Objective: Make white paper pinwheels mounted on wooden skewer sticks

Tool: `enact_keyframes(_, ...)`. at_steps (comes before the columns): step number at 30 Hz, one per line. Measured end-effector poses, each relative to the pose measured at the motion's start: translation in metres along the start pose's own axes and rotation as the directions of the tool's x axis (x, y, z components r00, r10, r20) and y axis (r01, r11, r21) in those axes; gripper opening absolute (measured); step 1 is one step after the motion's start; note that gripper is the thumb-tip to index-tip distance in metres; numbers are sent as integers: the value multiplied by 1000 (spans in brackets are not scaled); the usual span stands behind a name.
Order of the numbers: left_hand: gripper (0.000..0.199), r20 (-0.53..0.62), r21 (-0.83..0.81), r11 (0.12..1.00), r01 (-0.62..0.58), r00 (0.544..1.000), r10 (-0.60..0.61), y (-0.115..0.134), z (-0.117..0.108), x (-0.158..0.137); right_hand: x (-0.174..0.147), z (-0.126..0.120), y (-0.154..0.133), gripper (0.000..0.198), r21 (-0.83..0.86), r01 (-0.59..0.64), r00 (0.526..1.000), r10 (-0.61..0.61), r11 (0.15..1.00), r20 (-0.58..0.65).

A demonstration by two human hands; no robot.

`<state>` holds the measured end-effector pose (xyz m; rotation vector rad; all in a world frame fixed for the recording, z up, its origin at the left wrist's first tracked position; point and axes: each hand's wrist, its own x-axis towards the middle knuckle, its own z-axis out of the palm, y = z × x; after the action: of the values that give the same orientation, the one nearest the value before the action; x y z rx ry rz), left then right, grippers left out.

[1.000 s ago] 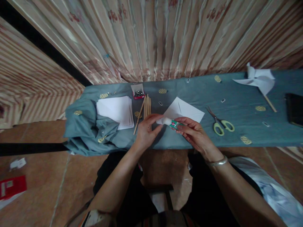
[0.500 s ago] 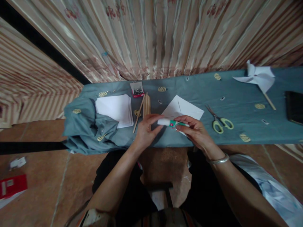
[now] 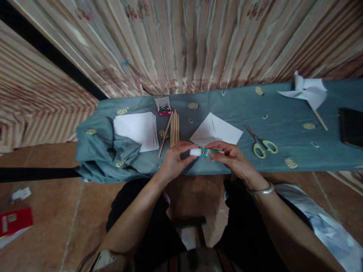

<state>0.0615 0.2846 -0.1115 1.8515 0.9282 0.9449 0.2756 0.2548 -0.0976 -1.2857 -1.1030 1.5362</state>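
Observation:
A white and green glue stick lies level between my two hands, above the near edge of the cloth-covered table. My left hand pinches its white end with thumb and fingers. Around the green end, the fingers of my right hand are closed. Just beyond the hands rests a white paper square with cut lines running in from its corners. Green-handled scissors lie to the right of my right hand, blades apart.
Left of the wooden sticks lies a stack of white paper. A small box of metal pins stands behind them. At the far right are a paper pinwheel on a stick and a dark flat object. A curtain hangs behind the table.
Both hands have come slightly nearer to me with the glue stick, which is now more level. More of the paper square shows. The view has shifted a little.

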Motion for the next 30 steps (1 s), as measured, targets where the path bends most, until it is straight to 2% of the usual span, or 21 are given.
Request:
enact_keyframes(5, 27, 39, 7, 1000, 23, 999, -23, 4, 0, -5, -2, 4, 2, 30, 8, -27, 999, 27, 1000, 44)
enact_keyframes(10, 22, -17, 53, 997, 48, 999, -47, 6, -6, -9, 0, 10, 3, 35, -7, -4, 1000, 4, 1000, 10)
enact_keyframes(13, 22, -215, 120, 984, 128, 971, -101, 0, -23, -10, 3, 11, 2, 40, 30, 20, 999, -18, 999, -51)
enact_keyframes(15, 21, -403, 208, 958, 197, 910, -100, -8, -41, -9, 5, 10, 1, 40, 59, 20, 997, -16, 998, -73)
enact_keyframes(18, 20, -524, 391, 873, 292, 850, -50, -21, -65, -4, 6, 10, 2, 40, 63, 20, 997, -16, 998, -77)
enact_keyframes(21, 20, -530, 564, 741, 365, 848, -15, -33, -77, 3, 6, 12, 2, 42, 41, 15, 998, -13, 999, -54)
enact_keyframes(24, 23, -516, 656, 625, 424, 856, -39, -40, -75, 8, 3, 12, 2, 43, 30, 10, 999, -9, 999, -38)
enact_keyframes(27, 25, -451, 714, 561, 419, 888, -88, -39, -67, 11, 0, 9, 1, 42, 32, 7, 999, -6, 999, -33)
enact_keyframes(30, 22, -402, 736, 540, 408, 905, -136, -35, -61, 13, -3, 4, 0, 40, 30, 6, 999, -5, 1000, -39)
